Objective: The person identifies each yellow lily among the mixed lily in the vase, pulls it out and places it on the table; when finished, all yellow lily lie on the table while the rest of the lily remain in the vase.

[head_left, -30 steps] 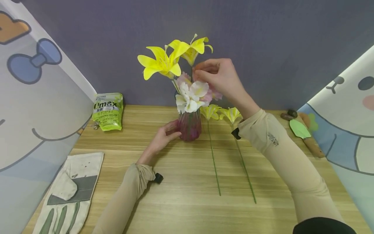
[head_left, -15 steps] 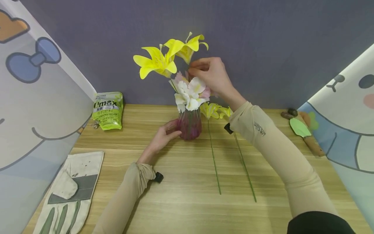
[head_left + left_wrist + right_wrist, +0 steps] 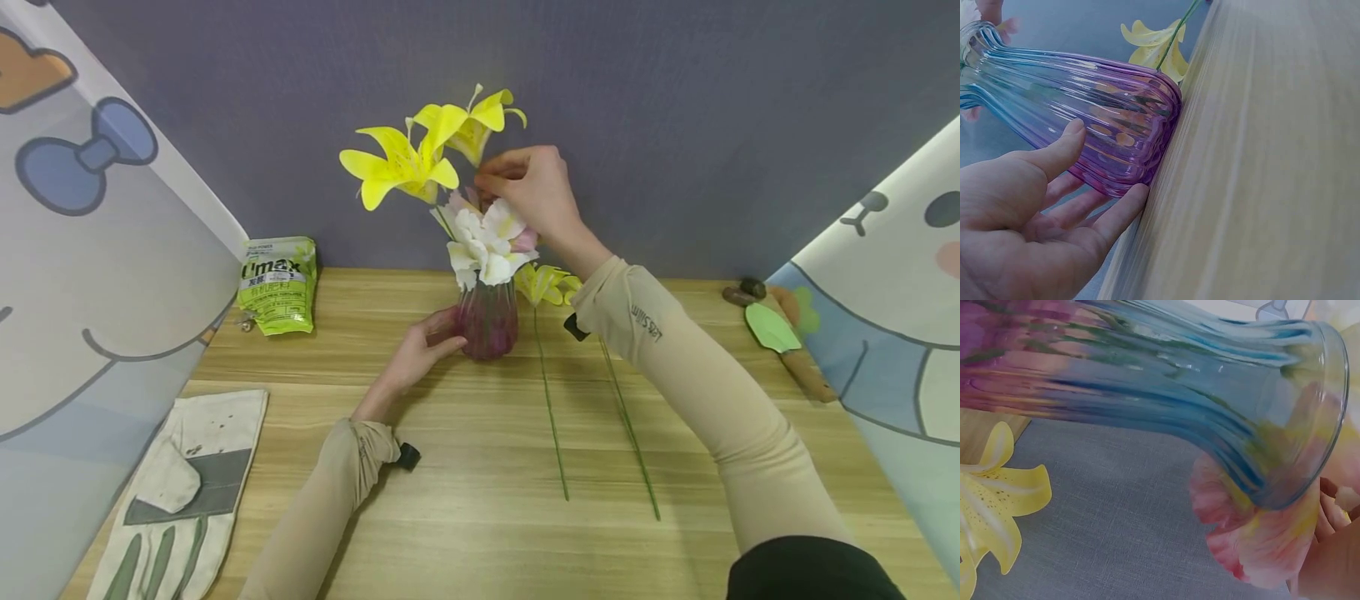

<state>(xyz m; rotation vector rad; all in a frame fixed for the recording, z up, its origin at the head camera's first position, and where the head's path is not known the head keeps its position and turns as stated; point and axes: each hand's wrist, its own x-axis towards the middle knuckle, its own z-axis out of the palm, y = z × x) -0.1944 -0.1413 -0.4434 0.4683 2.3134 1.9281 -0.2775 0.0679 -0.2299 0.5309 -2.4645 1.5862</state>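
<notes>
Evidently a stem is being set into the glass vase (image 3: 487, 329), which stands upright near the back edge of the wooden table (image 3: 480, 517), about midway between its back corners. The right hand (image 3: 536, 187) pinches the upper yellow lily (image 3: 472, 137) just under its bloom, thumb and fingertips brought together (the stem inside that pinch is hidden). The left hand (image 3: 418, 350) is half spread, thumb and fingers cupped about the vase's lower part. A second yellow lily (image 3: 405, 171), a white flower (image 3: 483, 246) and a pink flower (image 3: 1272, 544) crowd the vase's mouth. How deep the pinched stem reaches, I cannot tell. The next move, I judge, calls for seating it at a good lean, then easing off without dragging petals, the base kept from tipping. Two loose yellow lilies (image 3: 536, 283) lie right of the vase, stems pointing towards the front edge.
</notes>
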